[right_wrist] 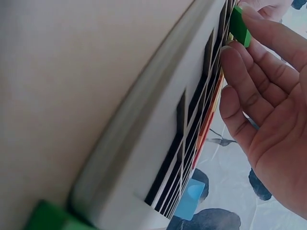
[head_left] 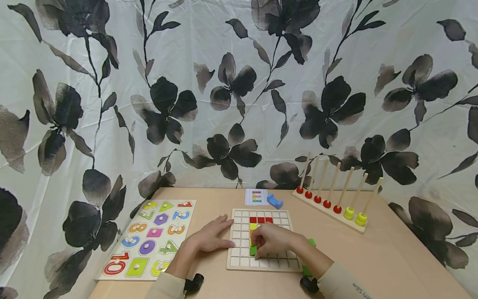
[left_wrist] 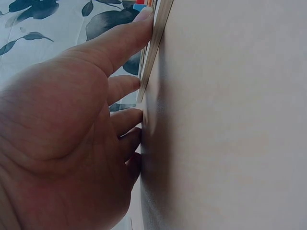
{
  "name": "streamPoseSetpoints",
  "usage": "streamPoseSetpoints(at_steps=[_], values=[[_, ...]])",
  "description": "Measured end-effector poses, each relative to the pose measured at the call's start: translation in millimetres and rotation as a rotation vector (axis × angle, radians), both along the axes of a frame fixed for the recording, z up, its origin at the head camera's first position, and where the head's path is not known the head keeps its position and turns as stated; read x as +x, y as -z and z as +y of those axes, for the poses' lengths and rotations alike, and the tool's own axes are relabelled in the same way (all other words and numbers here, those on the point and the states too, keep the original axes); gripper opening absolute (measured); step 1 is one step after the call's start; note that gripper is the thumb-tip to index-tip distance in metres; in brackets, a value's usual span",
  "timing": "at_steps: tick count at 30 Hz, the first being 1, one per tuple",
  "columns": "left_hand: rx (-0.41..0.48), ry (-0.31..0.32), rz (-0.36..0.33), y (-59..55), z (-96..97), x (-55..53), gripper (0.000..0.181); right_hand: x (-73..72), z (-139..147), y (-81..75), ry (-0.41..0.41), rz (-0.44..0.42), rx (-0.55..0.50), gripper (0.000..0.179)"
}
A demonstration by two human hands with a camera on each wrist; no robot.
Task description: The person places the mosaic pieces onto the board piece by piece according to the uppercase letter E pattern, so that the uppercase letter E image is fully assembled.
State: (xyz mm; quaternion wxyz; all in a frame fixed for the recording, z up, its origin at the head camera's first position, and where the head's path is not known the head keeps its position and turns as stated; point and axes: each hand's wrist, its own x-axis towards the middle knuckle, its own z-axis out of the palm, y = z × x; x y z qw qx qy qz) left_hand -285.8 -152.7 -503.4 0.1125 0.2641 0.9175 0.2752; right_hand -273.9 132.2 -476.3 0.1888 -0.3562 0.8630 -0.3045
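A white gridded board (head_left: 239, 262) lies on the table, with red tiles (head_left: 261, 219), a yellow tile (head_left: 253, 226) and an orange tile (head_left: 252, 234) set in its squares. Over its lower middle, my right hand (head_left: 274, 240) pinches a green tile (right_wrist: 240, 26) between thumb and fingers, right at the grid. My left hand (head_left: 210, 236) has its fingers extended, with thumb and index finger touching the board's left edge; the other fingertips rest on the table in the left wrist view. The right hand hides part of the grid.
A number puzzle board (head_left: 143, 259) lies at the left. Behind the grid are a pattern card (head_left: 251, 201) and a blue piece (head_left: 275, 202). A peg rack (head_left: 328, 209) with red and yellow beads stands at the right. Green pieces (head_left: 307, 271) lie by the right forearm.
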Motion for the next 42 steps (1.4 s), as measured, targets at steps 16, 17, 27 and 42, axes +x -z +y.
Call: streamPoseSetpoints(at_steps=[16, 17, 27, 42], values=[[0.002, -0.005, -0.001, 0.3, 0.6, 0.2, 0.085, 0.7, -2, -1.9, 0.006, 0.004, 0.035, 0.022], [0.003, -0.004, 0.0, 0.1, 0.7, 0.2, 0.085, 0.6, -1, -1.7, 0.006, 0.002, 0.035, 0.022], [0.002, -0.004, 0.001, -0.7, 0.8, 0.9, 0.084, -2.1, 12, -4.8, 0.014, -0.007, -0.042, 0.026], [0.007, -0.002, -0.008, -1.0, 0.8, 1.0, 0.083, -3.0, 63, -13.0, 0.177, -0.037, -0.176, 0.029]])
